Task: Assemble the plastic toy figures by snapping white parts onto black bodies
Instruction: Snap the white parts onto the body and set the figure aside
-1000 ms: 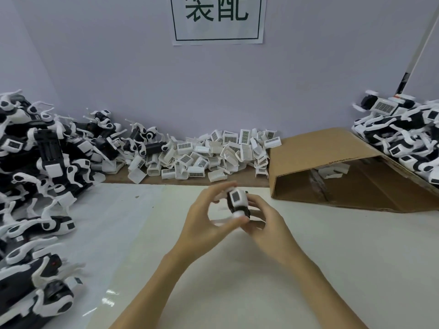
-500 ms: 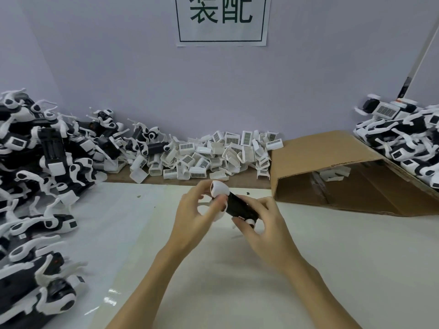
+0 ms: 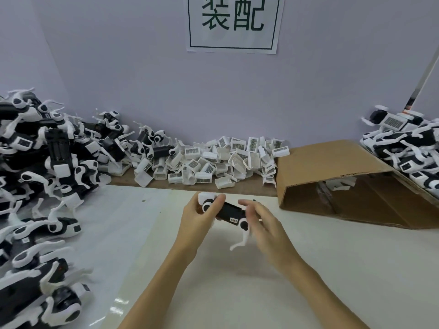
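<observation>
- Hands at mid-assembly: left hand (image 3: 197,217) grips one black body (image 3: 230,212), white parts fitted; right hand (image 3: 263,222) (blurred) hovers loose-fingered.
- Loose white parts (image 3: 213,162) remain on the bench (image 3: 308,269).

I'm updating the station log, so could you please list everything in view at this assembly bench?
toy figure: one, black body with white parts, held above the table between both hands.
pile of toy figures: many, black and white, heaped on the left.
second pile of toy figures: many, black and white, far right, behind the box.
white parts: a heap, white with barcode labels, along the back wall.
cardboard box: one, brown, on its side at right, a few white parts inside.
sign: one, white with dark green characters, on the wall.
table: one, white top.
left hand: grips the figure's white end.
right hand: blurred, at the figure's other end; grip unclear.
</observation>
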The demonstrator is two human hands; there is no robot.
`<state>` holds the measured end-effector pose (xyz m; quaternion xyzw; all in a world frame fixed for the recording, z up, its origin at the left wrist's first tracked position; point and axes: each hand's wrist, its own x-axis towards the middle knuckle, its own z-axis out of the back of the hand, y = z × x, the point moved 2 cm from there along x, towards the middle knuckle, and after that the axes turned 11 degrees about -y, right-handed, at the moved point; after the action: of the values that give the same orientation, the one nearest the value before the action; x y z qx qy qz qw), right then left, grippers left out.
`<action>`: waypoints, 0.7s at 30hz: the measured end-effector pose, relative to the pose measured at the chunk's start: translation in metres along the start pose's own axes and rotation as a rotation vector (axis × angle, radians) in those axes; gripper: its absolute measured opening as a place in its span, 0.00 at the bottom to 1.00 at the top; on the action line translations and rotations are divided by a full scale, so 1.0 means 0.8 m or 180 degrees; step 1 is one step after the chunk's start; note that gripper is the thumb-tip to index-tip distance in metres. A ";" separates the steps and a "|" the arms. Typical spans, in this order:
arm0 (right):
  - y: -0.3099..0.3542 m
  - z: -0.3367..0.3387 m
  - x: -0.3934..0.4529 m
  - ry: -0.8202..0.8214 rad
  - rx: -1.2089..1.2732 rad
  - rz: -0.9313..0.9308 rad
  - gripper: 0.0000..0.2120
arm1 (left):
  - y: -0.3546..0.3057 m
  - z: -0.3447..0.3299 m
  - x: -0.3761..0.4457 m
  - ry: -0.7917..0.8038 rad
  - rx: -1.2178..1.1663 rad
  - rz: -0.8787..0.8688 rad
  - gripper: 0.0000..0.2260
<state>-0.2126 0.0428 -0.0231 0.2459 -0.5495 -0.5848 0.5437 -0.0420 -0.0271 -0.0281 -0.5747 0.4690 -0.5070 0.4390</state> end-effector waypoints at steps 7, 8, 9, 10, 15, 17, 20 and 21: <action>-0.021 -0.055 0.125 0.0078 -0.1645 0.0314 0.22 | 0.012 0.029 0.021 -0.1378 0.0381 0.0065 0.29; -0.025 -0.061 0.142 0.0226 -0.2023 0.0362 0.25 | 0.013 0.031 0.022 -0.1421 0.0349 0.0161 0.33; -0.029 -0.065 0.157 0.0384 -0.2315 0.0349 0.28 | 0.013 0.032 0.023 -0.1435 0.0310 0.0281 0.35; -0.033 -0.069 0.169 0.0523 -0.2547 0.0370 0.31 | 0.014 0.032 0.024 -0.1443 0.0276 0.0389 0.35; -0.044 -0.078 0.185 0.0620 -0.3357 0.0994 0.18 | 0.013 0.029 0.026 -0.1390 0.0162 0.0464 0.35; -0.040 -0.077 0.177 0.0489 -0.3476 0.1183 0.13 | 0.010 0.029 0.027 -0.1370 0.0179 0.0465 0.36; -0.033 -0.067 0.160 0.0261 -0.3163 0.1156 0.06 | 0.008 0.027 0.026 -0.1311 0.0169 0.0458 0.37; -0.031 -0.060 0.152 0.0139 -0.2843 0.1048 0.07 | 0.008 0.027 0.025 -0.1290 0.0170 0.0453 0.36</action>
<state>-0.2141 -0.0905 -0.0212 -0.0900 -0.2645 -0.6645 0.6931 -0.0204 -0.0473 -0.0330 -0.6184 0.3969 -0.3611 0.5742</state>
